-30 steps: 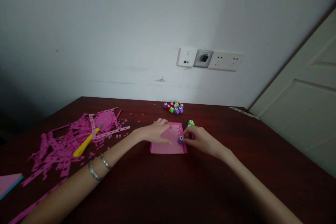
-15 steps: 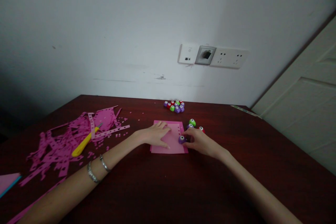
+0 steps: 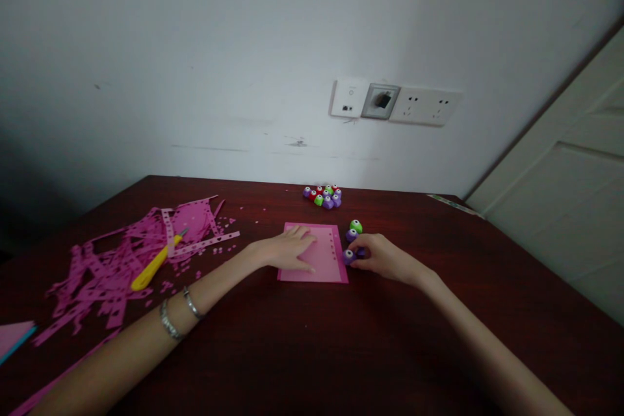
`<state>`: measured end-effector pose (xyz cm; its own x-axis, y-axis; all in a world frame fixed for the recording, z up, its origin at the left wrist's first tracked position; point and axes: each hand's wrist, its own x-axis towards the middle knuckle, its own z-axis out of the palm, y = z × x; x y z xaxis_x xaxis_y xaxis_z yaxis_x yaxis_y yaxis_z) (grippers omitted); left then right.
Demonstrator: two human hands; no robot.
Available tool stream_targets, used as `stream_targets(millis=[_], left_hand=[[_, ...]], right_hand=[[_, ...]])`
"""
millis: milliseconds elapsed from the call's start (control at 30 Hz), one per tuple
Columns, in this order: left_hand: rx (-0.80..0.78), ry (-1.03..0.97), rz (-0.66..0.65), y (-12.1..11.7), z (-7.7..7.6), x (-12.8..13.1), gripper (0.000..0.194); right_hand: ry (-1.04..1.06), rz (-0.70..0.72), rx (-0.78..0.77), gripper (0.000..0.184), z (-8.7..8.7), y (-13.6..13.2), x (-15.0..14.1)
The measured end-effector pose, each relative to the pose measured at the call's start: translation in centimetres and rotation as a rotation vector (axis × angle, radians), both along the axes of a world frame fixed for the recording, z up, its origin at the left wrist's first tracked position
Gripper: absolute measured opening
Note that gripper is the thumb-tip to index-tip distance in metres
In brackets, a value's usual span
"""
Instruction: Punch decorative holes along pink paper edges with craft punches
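Note:
My left hand (image 3: 291, 248) lies spread on light pink paper (image 3: 323, 266), over a darker pink sheet (image 3: 342, 273) whose edges show around it. A column of small punched holes runs down the paper's right side. At that edge, my right hand (image 3: 383, 257) pinches a purple craft punch (image 3: 349, 257) between thumb and fingers. The punch is just beside the sheet's right border; whether it touches the paper I cannot tell. Just behind it stand another purple punch (image 3: 351, 234) and a green punch (image 3: 355, 226).
Several coloured punches (image 3: 327, 201) cluster near the wall. To the left, pink punched strips and scraps (image 3: 114, 273) form a pile, with a yellow-handled cutter (image 3: 155, 268) on it. A pink and blue stack (image 3: 14, 341) lies at the far left. Wall sockets (image 3: 425, 106) are above the table.
My right hand has drawn the purple punch rightward off the paper to just beyond its edge, uncovering more holes. My left hand stays in place on the sheet.

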<state>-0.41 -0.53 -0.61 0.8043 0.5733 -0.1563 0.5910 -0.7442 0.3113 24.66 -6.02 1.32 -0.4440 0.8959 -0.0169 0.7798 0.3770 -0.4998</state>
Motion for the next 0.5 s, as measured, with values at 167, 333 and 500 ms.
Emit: stream_targets(millis=[167,333,500], left_hand=[[-0.019,0.0,-0.002,-0.01,0.08,-0.02,0.074],[-0.033,-0.037,0.011,0.16,-0.06,-0.07,0.073],[-0.044,-0.028,0.007,0.19,0.0,-0.11,0.073]], right_hand=[[-0.033,-0.025,0.015,0.018,0.4,-0.16,0.29],[-0.082,-0.039,0.037,0.015,-0.05,0.06,0.73],[-0.122,-0.079,0.033,0.016,-0.29,0.12,1.07]])
